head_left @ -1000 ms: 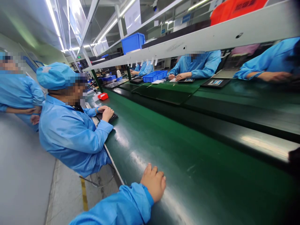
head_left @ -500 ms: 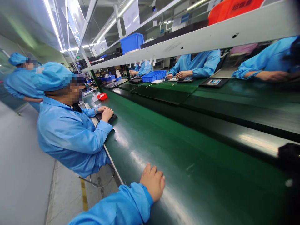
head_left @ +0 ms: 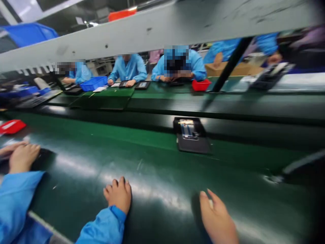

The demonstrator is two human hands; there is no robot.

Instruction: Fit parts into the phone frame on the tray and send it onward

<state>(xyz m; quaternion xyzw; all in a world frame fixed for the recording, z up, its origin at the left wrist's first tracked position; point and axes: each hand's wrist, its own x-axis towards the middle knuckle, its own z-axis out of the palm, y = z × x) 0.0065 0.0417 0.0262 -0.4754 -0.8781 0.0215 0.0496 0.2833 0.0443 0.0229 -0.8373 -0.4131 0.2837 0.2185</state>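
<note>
A dark tray with a device is seen lying flat on the black strip at the far edge of the green belt, about mid-length in view. It is set well apart from both hands, beyond them and across the belt's width; neither hand touches it.

The left hand is laid knuckles-up on the belt near its near edge, fingers curled together, nothing gripped, a blue sleeve behind it. The right hand is held just above or on the belt further right along that near edge, fingers loosely spread and empty; whether it rests on the surface cannot be told through the blur. The tray lies closer to the line of the right hand than the left.

At the left end of the belt, a co-worker's hands are pressed on a dark flat piece. A red bin is noted beyond them. Across the far bench, a blue bin and a second red bin are set among people in blue coats, under a grey shelf rail.
</note>
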